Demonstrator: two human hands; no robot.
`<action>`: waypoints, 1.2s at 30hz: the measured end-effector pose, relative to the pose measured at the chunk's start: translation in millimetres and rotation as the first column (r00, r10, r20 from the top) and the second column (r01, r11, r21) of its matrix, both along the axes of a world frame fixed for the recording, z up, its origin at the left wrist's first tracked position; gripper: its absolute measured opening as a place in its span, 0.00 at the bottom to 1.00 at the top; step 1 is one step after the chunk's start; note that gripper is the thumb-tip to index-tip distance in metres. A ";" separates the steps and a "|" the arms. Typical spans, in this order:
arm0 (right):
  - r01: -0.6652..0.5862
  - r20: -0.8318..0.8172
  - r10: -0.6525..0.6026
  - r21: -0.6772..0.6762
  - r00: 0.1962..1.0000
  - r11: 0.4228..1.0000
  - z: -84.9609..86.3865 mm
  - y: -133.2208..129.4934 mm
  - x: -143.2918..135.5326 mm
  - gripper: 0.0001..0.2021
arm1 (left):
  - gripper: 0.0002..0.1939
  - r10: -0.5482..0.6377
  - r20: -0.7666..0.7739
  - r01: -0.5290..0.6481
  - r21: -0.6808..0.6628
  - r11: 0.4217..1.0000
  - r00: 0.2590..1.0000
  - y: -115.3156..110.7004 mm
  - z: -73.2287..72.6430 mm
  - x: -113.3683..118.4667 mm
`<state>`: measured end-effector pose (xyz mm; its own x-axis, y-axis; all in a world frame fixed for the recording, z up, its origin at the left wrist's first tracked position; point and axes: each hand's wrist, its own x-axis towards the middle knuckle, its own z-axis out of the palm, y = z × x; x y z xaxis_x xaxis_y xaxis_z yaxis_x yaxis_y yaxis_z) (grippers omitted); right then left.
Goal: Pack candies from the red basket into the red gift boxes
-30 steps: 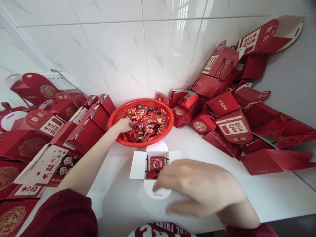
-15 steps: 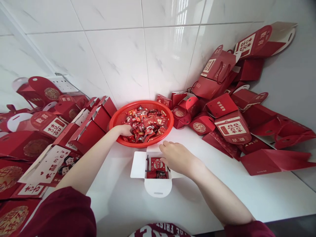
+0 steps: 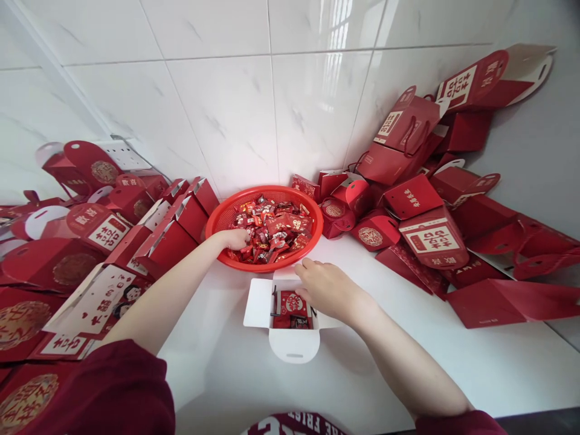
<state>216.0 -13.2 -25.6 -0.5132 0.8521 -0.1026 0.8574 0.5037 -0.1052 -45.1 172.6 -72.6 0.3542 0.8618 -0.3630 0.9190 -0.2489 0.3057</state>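
My left hand [image 3: 236, 239] reaches over the near left rim of a red plastic basket [image 3: 214, 219]. Its fingers are curled closed among red-wrapped candies [image 3: 265, 232], with the fingertips partly hidden. In front of the basket stands a small gift box [image 3: 293, 345], white inside, with its flaps spread. Red packets [image 3: 290, 303] and dark cord ends lie inside it. My right hand [image 3: 328, 289] is at the box's far right corner, fingers bent and thumb apart. Its fingertips lie over the far flap, the thumb reaches above the packets, and nothing is seen held in it.
Several red gift boxes are stacked on the left [image 3: 86, 269]. On the right, a pile of red boxes [image 3: 410, 193] leans toward the wall. White tiles [image 3: 235, 115] rise behind the basket, and a socket strip [image 3: 124, 156] sits at the back left of the white tabletop [image 3: 212, 338].
My left hand has shifted slightly right and its fingers show more above the candies. My right hand stays by the box. The whole view has shifted a little.
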 end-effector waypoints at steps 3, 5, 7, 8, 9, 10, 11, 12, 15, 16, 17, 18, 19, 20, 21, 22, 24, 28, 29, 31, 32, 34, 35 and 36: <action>-0.007 -0.003 0.007 -0.005 1.000 1.000 0.6 0.2 0.8 0.11 | 0.12 0.027 0.071 -0.025 -0.032 0.999 0.997 0.0 5.2 -1.7; -0.005 -0.004 0.005 -0.009 1.000 1.000 1.0 0.1 1.2 0.11 | 0.13 0.055 0.168 -0.055 -0.005 0.998 0.984 -2.0 9.0 -1.5; -0.003 -0.002 0.003 -0.013 1.000 1.000 1.4 -0.1 1.1 0.11 | 0.18 0.082 0.275 -0.087 0.006 0.996 0.958 -5.3 12.5 -0.2; -0.003 -0.002 0.003 -0.015 1.000 1.000 1.5 -0.2 1.0 0.11 | 0.21 0.095 0.322 -0.099 -0.003 0.995 0.942 -7.1 13.8 0.7; -0.003 -0.001 0.003 -0.016 1.000 1.000 1.6 -0.2 0.8 0.12 | 0.23 0.107 0.361 -0.106 -0.022 0.994 0.927 -8.8 14.8 1.7; -0.004 -0.002 0.004 -0.017 1.000 1.000 1.6 -0.2 0.7 0.12 | 0.25 0.119 0.391 -0.111 -0.044 0.993 0.913 -10.4 15.5 2.7; -0.003 -0.003 0.003 -0.015 1.000 1.000 1.5 -0.2 0.7 0.13 | 0.26 0.130 0.414 -0.114 -0.064 0.991 0.901 -11.7 15.9 3.6; -0.003 -0.004 0.003 -0.015 1.000 1.000 1.3 0.0 0.8 0.13 | 0.27 0.140 0.432 -0.118 -0.077 0.990 0.891 -12.8 16.2 4.3; -0.008 -0.005 0.008 -0.019 1.000 1.000 0.3 0.8 1.5 0.12 | 0.29 0.158 0.464 -0.138 -0.077 0.987 0.872 -14.7 17.2 5.2; -0.009 -0.007 0.009 -0.019 1.000 1.000 -0.1 1.1 1.8 0.12 | 0.29 0.158 0.467 -0.143 -0.068 0.987 0.870 -15.1 17.6 5.2; -0.008 -0.009 0.008 -0.020 1.000 1.000 -0.4 1.3 1.9 0.12 | 0.28 0.155 0.468 -0.146 -0.056 0.988 0.870 -15.5 18.1 5.2; -0.005 -0.013 0.005 -0.020 1.000 1.000 -0.8 1.5 1.9 0.12 | 0.28 0.149 0.466 -0.148 -0.038 0.988 0.872 -15.9 18.4 5.3; -0.001 -0.015 0.001 -0.020 1.000 1.000 -1.1 1.5 1.9 0.12 | 0.28 0.141 0.463 -0.152 -0.014 0.988 0.875 -16.3 18.6 5.5; 0.002 -0.016 -0.002 -0.020 1.000 1.000 -1.2 1.4 1.8 0.13 | 0.28 0.132 0.459 -0.157 0.016 0.988 0.879 -16.7 18.6 6.0; 0.004 -0.015 -0.004 -0.019 1.000 1.000 -1.1 1.3 1.7 0.13 | 0.28 0.124 0.457 -0.165 0.051 0.985 0.881 -17.1 18.4 6.7; 0.003 -0.014 -0.004 -0.019 1.000 1.000 -0.8 1.1 1.7 0.13 | 0.29 0.117 0.458 -0.177 0.090 0.980 0.881 -17.6 18.3 7.7; -0.001 -0.013 0.001 -0.024 1.000 1.000 0.5 0.6 2.8 0.13 | 0.28 0.101 0.468 -0.209 0.185 0.960 0.878 -18.7 19.1 10.5; -0.027 -0.094 0.021 -0.057 0.995 0.998 4.9 -1.6 13.7 0.12 | 0.21 0.042 0.499 -0.273 0.401 0.875 0.866 -28.5 31.5 16.4; -0.029 -0.140 0.022 -0.052 0.990 0.998 5.6 -3.0 19.0 0.12 | 0.20 0.028 0.508 -0.291 0.447 0.846 0.861 -34.6 36.8 16.9; -0.012 -0.247 0.009 -0.014 0.969 1.000 5.1 -7.1 32.7 0.11 | 0.19 -0.013 0.533 -0.332 0.547 0.769 0.846 -53.9 46.3 15.5; 0.008 -0.303 -0.004 0.013 0.953 1.000 3.2 -9.9 40.9 0.11 | 0.18 -0.043 0.546 -0.349 0.593 0.726 0.837 -67.2 49.2 13.3; 0.070 -0.415 -0.042 0.052 0.909 0.996 -5.0 -16.6 58.7 0.11 | 0.17 -0.130 0.561 -0.359 0.673 0.647 0.818 -99.9 48.1 6.5; 0.107 -0.470 -0.068 0.056 0.880 0.993 -11.8 -20.3 67.5 0.12 | 0.17 -0.161 0.562 -0.350 0.687 0.637 0.811 -117.8 43.8 2.4; 0.148 -0.523 -0.100 0.050 0.846 0.988 -20.4 -24.2 75.8 0.12 | 0.18 -0.172 0.557 -0.327 0.680 0.657 0.813 -135.6 37.1 -1.7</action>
